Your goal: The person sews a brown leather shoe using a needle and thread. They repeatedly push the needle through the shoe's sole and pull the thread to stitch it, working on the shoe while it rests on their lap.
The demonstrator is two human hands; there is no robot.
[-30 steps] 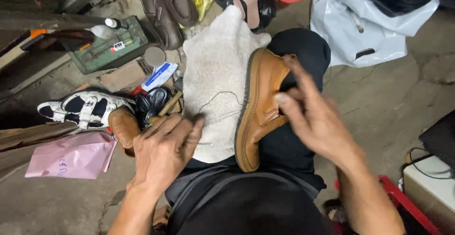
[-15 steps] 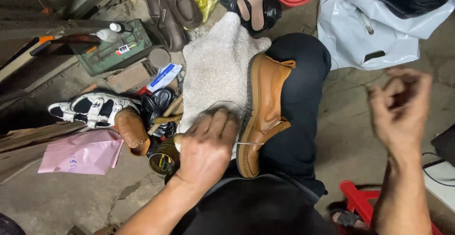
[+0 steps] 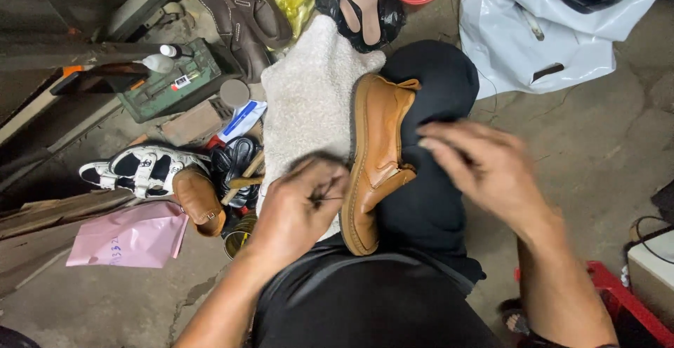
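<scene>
- My left hand (image 3: 303,204) lies on the lap with the fingers curled in, pinching a thin dark thread (image 3: 324,195) between fingertips; it rests on the near edge of a cream fleece cloth (image 3: 309,95).
- Just right of that hand, touching it, a tan leather shoe (image 3: 375,151) lies on its side along the thigh, sole edge toward the left hand, opening toward the black trouser knee (image 3: 428,109).
- My right hand (image 3: 484,172) hovers just right of the shoe over the black trouser leg, fingers spread and loose, gripping nothing I can see; it is blurred.
- Left of the left hand, on the floor: a brown shoe (image 3: 199,199), a black-and-white sandal (image 3: 133,169) and a pink plastic bag (image 3: 130,235).
- Between those and the cloth sit dark sandals (image 3: 235,169).
- Beyond the left hand, further off: a green tool tray (image 3: 175,84) and dark brown shoes (image 3: 242,14).
- Beyond the right hand: a white plastic bag (image 3: 554,39) on the concrete floor (image 3: 597,151).
- Near the right forearm, low right: a red crate edge (image 3: 625,306).
</scene>
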